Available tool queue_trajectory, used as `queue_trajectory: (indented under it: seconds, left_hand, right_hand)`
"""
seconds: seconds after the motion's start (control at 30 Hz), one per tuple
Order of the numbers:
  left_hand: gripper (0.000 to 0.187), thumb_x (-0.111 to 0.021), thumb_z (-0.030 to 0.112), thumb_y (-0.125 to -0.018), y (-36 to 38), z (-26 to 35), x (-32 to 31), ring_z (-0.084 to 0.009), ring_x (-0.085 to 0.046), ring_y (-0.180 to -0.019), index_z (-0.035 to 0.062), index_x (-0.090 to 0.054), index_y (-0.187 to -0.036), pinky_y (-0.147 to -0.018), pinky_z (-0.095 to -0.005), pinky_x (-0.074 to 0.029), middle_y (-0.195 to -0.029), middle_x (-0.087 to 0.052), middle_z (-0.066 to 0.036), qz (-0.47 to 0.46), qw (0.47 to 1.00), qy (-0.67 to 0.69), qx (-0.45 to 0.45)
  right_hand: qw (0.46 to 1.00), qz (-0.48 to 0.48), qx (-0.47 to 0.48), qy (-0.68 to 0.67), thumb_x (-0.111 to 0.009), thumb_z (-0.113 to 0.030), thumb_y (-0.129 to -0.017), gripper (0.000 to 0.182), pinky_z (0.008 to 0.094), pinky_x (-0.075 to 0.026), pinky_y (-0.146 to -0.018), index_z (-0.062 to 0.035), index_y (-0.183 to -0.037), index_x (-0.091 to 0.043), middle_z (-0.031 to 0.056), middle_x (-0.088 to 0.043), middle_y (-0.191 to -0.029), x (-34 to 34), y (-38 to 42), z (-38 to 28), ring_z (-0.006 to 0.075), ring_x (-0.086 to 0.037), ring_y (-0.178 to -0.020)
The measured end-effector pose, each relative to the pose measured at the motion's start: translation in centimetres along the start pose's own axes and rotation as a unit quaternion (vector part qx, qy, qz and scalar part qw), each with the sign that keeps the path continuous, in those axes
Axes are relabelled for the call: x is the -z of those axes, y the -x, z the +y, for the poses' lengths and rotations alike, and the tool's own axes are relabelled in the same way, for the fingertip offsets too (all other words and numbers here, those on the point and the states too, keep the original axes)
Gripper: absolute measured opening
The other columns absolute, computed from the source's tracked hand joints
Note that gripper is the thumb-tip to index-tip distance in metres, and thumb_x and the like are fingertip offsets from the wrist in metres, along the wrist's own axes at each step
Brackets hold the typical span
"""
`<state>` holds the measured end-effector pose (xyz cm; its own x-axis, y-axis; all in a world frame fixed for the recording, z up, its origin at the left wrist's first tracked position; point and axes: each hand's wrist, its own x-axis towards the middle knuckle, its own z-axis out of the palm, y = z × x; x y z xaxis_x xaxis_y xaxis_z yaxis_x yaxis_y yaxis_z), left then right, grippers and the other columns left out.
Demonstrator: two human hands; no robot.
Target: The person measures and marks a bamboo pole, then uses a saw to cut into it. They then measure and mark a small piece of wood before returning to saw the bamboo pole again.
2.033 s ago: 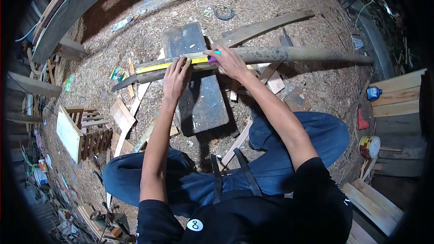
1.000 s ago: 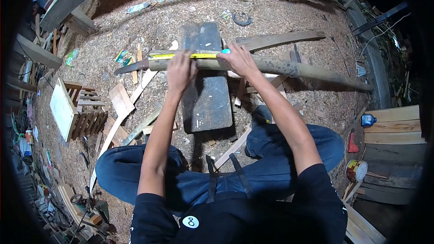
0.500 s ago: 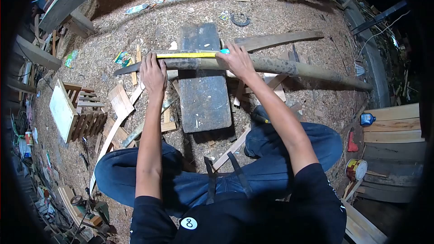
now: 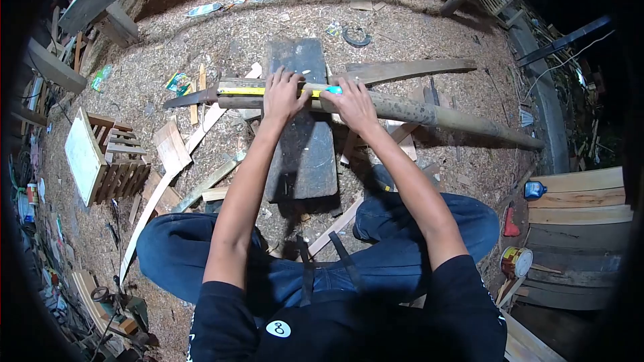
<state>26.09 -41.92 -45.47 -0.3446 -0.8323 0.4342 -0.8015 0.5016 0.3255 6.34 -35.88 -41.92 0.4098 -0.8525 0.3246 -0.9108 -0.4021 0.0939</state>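
Note:
A long round wooden pole (image 4: pixel 429 115) lies across a dark block (image 4: pixel 300 141) on the sawdust ground. A yellow tape measure blade (image 4: pixel 243 91) runs along the pole's left part. My left hand (image 4: pixel 283 96) presses flat on the pole and tape over the block. My right hand (image 4: pixel 349 102) rests on the pole just to the right, holding the tape's turquoise case (image 4: pixel 334 90) against the wood. A dark blade-like piece (image 4: pixel 188 99) sticks out at the pole's left end.
Wood offcuts and slats (image 4: pixel 176 154) lie around the block. A small slatted crate (image 4: pixel 107 161) stands at left. A curved plank (image 4: pixel 402 67) lies behind the pole. Stacked boards (image 4: pixel 577 194), a paint tin (image 4: pixel 515 261) and a blue bottle (image 4: pixel 534 190) are at right.
My left hand slid right along the pole, from near its left end to over the block, close to my right hand. The right hand stayed on the tape case.

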Motion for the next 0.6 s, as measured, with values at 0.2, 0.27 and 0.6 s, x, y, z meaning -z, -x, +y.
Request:
queue_trajectory:
  seconds: [0.2, 0.27, 0.6]
  left_hand:
    - [0.035, -0.069, 0.039, -0.075, -0.2, 0.0, -0.4, -0.0242, -0.056, -0.108, 0.0126, -0.068, -0.099, -0.099, -0.0399, -0.034, -0.105, -0.065, -0.008, -0.052, 0.991, 0.088, 0.082]
    - [0.035, -0.070, 0.038, -0.074, -0.3, 0.4, -0.5, -0.0245, -0.056, -0.108, 0.0126, -0.068, -0.098, -0.099, -0.0398, -0.034, -0.104, -0.065, -0.008, -0.047, 0.992, 0.078, 0.089]
    - [0.035, -0.068, 0.039, -0.072, -0.1, 0.6, -0.6, -0.0250, -0.056, -0.104, 0.0123, -0.069, -0.095, -0.100, -0.0389, -0.034, -0.101, -0.065, -0.009, -0.025, 0.991, 0.082, 0.103]
  right_hand:
    - [0.999, -0.028, 0.002, -0.040, -0.060, -0.010, -0.083, 0.043, 0.0394, -0.042, -0.083, -0.0244, -0.123, -0.053, 0.0105, -0.055, -0.112, 0.2, 0.0, 0.9, 0.0284, -0.056, -0.102]
    - [0.997, -0.026, 0.004, -0.074, -0.060, -0.012, -0.084, 0.048, 0.0408, -0.042, -0.084, -0.0241, -0.128, -0.046, 0.0115, -0.055, -0.112, -0.2, -0.1, 1.5, 0.0299, -0.056, -0.102]
    - [0.995, -0.007, 0.021, -0.094, -0.062, -0.014, -0.083, 0.050, 0.0436, -0.046, -0.082, -0.0253, -0.129, -0.047, 0.0147, -0.053, -0.109, -1.4, 0.8, 2.4, 0.0339, -0.057, -0.099]
